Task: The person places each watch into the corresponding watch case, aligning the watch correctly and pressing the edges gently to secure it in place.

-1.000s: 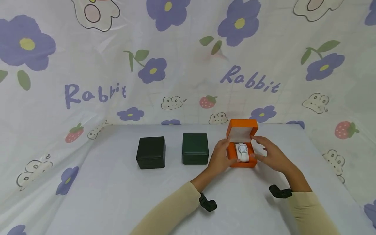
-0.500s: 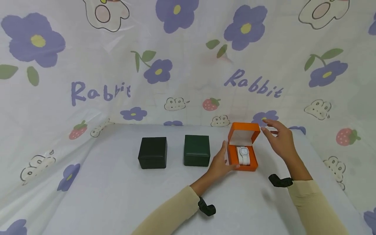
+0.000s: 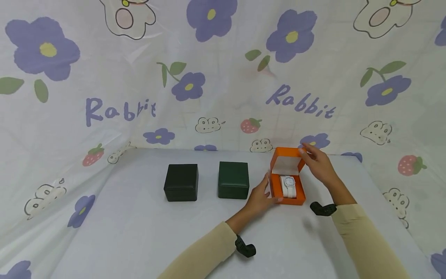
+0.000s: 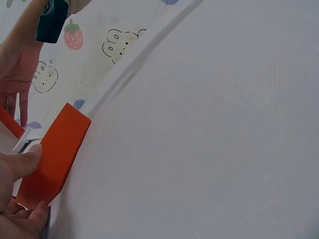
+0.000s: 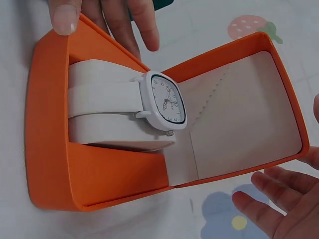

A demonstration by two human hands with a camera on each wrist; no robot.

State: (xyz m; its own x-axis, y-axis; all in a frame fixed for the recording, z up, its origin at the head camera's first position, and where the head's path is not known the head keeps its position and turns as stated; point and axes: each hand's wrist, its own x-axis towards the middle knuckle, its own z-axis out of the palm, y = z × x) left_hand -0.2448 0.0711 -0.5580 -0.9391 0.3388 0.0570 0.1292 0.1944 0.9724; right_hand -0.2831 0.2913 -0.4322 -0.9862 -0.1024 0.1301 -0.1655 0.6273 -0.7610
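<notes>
An orange watch box (image 3: 295, 202) stands with its lid (image 3: 285, 152) raised. Inside, a white wristwatch (image 3: 289, 182) is wrapped around a white cushion (image 5: 114, 130), its square dial facing up. My left hand (image 3: 258, 199) grips the box at its left front, thumb over the front rim and fingers along the left side. In the right wrist view, that thumb (image 5: 65, 20) lies on the rim. My right hand (image 3: 319, 166) is at the lid's upper right edge, fingers fairly straight; the fingertips appear to touch the lid's corner. In the right wrist view, several of its fingers (image 5: 261, 211) extend beside the lid.
A dark green box (image 3: 233, 180) with its lid down stands left of the orange box. Farther left is a black box (image 3: 181, 183), also closed. All rest on a white-covered table (image 3: 146, 232). A patterned curtain (image 3: 223, 77) hangs behind and along the sides.
My right hand left the box's right side, rose, then came left to the lid's upper edge. The left hand stays on the box, its thumb now at the front rim.
</notes>
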